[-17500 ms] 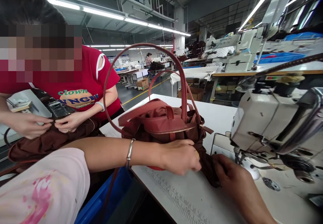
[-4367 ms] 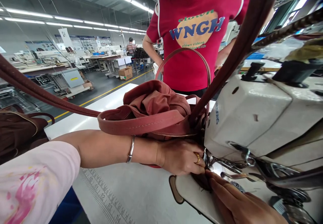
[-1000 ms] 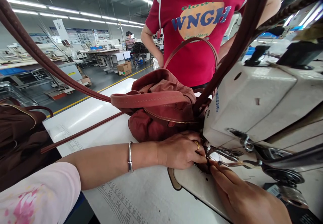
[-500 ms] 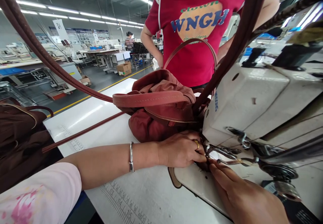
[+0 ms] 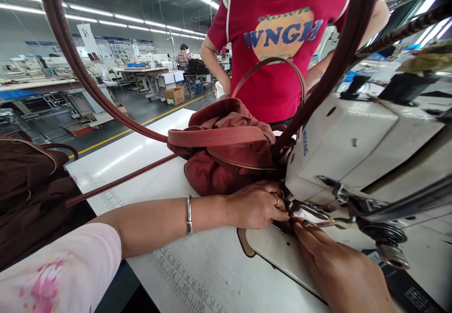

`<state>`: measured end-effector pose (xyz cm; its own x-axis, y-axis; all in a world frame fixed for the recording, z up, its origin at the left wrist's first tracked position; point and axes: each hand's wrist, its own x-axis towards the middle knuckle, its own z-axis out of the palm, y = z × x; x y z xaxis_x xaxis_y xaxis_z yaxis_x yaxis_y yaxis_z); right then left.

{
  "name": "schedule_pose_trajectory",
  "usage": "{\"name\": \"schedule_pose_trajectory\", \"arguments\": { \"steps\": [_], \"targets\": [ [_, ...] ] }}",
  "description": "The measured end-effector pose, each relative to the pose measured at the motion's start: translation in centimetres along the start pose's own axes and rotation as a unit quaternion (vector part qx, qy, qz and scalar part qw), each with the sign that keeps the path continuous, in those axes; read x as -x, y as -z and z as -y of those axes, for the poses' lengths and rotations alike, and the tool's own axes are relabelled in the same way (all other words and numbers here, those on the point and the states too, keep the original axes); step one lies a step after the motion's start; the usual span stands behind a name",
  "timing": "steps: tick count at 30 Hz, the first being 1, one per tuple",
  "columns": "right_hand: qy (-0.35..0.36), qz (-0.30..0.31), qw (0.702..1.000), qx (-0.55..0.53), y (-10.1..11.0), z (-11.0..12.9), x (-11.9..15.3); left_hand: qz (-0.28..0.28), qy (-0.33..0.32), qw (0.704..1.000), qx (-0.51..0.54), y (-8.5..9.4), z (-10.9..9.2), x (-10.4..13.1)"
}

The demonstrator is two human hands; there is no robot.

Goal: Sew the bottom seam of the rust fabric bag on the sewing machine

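A reddish-brown bag [image 5: 226,174] with a zipper and long straps lies bunched on the table, against the head of a white sewing machine [image 5: 325,143]. My left hand [image 5: 259,205], fingers curled and closed, pinches dark material at the bag's near edge, just left of the presser foot [image 5: 303,208]. From the right, my right hand [image 5: 332,256] reaches to the same spot. Its fingers are pressed together, with their tips on the dark material beside the foot. My fingers and the machine parts hide the exact stitching point. One strap [image 5: 88,87] loops high across the view.
A person in a red shirt [image 5: 278,87] stands just behind the table. Another dark brown bag [image 5: 28,176] lies at the left. Ruler markings run along the white tabletop [image 5: 197,266]. Farther back are work tables, a cardboard box [image 5: 174,95] and a seated person [image 5: 183,59].
The view has shifted slightly, so the bag and strap appear a little farther right. Both hands stay at the presser foot with hardly any movement.
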<state>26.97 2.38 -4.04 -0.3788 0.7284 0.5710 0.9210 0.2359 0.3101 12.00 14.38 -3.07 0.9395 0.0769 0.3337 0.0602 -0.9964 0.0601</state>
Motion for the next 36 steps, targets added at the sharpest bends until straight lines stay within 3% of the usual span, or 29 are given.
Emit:
{"name": "schedule_pose_trajectory", "arguments": {
  "steps": [6,12,14,16,19,23,26,28,29,31,36],
  "targets": [
    [-0.003,0.079,0.997,-0.023,-0.5,-0.4,1.3,-0.003,-0.003,1.000,0.005,-0.2,0.0,0.1],
    [-0.053,0.055,0.995,-0.059,-0.5,-0.2,1.6,-0.010,-0.040,0.998,-0.041,0.7,-0.4,0.9],
    [-0.091,0.059,0.992,-0.064,-0.7,0.0,1.6,-0.025,0.012,0.997,-0.075,1.4,-1.0,2.0],
    [-0.130,0.080,0.986,-0.065,-0.9,0.0,1.6,-0.035,0.119,0.985,-0.119,2.1,-1.7,3.3],
    [-0.153,0.106,0.981,-0.053,-0.7,0.0,1.3,0.000,0.219,0.962,-0.166,3.0,-2.3,4.9],
    [-0.155,0.110,0.981,-0.036,1.3,1.2,1.3,0.051,0.215,0.965,-0.144,4.6,-1.4,5.1],
    [-0.107,0.108,0.987,-0.056,3.3,4.2,1.4,0.047,0.194,0.972,-0.123,6.8,-0.7,4.4],
    [-0.086,0.147,0.982,-0.078,4.1,6.4,0.8,0.037,0.185,0.976,-0.112,8.3,-0.8,3.9],
    [-0.094,0.195,0.974,-0.071,4.2,7.3,0.1,0.032,0.182,0.977,-0.108,9.0,-1.0,3.7],
    [-0.134,0.213,0.967,-0.042,4.1,8.4,-1.7,0.019,0.185,0.977,-0.102,9.9,-1.4,3.3],
    [-0.242,0.226,0.943,0.006,2.7,8.1,-5.6,0.000,0.206,0.974,-0.094,10.5,-1.9,3.1]
  ]
}}
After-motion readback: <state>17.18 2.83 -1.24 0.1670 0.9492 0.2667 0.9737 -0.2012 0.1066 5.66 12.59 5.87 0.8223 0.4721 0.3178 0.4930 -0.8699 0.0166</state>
